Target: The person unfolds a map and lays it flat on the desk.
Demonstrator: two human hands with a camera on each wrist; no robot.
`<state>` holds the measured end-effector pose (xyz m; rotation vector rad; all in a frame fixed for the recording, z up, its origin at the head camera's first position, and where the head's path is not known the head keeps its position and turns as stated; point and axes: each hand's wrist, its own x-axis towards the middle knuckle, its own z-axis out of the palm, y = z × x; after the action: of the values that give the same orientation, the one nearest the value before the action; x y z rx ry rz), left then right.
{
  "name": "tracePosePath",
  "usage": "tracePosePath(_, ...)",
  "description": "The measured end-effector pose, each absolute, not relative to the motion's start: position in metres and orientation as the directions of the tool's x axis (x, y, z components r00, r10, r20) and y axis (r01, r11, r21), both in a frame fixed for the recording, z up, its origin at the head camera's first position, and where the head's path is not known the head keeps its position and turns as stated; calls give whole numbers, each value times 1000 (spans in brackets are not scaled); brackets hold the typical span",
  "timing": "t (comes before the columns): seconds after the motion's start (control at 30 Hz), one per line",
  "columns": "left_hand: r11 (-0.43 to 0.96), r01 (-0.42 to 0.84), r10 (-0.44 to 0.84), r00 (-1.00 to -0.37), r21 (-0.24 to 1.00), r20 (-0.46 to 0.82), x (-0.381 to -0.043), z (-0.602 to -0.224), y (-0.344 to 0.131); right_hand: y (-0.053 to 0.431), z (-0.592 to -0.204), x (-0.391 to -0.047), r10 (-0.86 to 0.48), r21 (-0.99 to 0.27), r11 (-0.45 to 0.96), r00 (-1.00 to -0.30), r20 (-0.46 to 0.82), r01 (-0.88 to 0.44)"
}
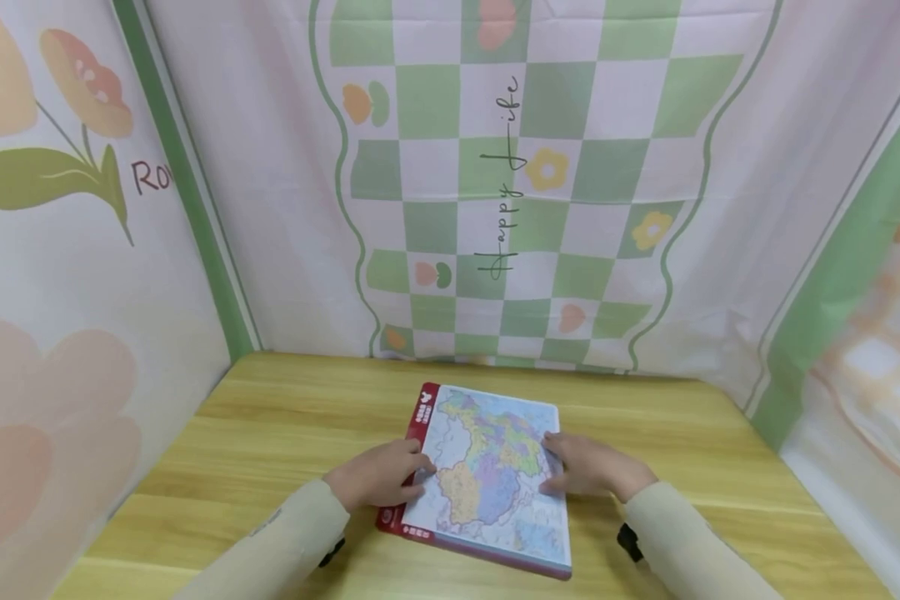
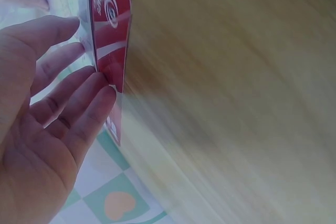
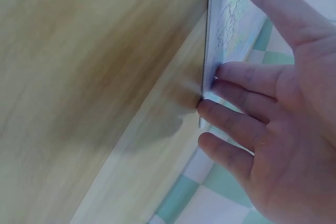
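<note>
The map (image 1: 489,471) has a smooth, glossy face (coated paper or plastic, I cannot tell which), and its red border (image 2: 112,30) looks equally slick. The table (image 1: 292,425) shows wood grain under a smooth, faint sheen. The curtain (image 1: 495,179) is thin, creased, cloth-like sheeting, mostly matt; the sleeves (image 1: 288,533) are matt cloth.

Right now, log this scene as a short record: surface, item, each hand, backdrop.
surface: light-brown wood-grain table
item: flat, rectangular, multicoloured map, red band along its left side, lying slightly turned
left hand: fingers at the red band, beige sleeve
right hand: fingers at the map's right edge, beige sleeve
backdrop: white cloth with green checks, reading "Happy Life"
</note>
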<state>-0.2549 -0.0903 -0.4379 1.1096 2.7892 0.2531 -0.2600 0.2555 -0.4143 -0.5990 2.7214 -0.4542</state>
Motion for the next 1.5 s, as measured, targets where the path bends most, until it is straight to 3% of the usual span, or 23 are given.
tracePosePath(0.87,714,635,679,-731,294,-69,-255,-437,-91,263,-422,-273,-460,-448,833,-856,-234,-325)
tracePosePath(1.5,666,562,666,-744,490,-52,-264,-445,-99,271,-428,-268,-485,-488,791,-865,-133,-369)
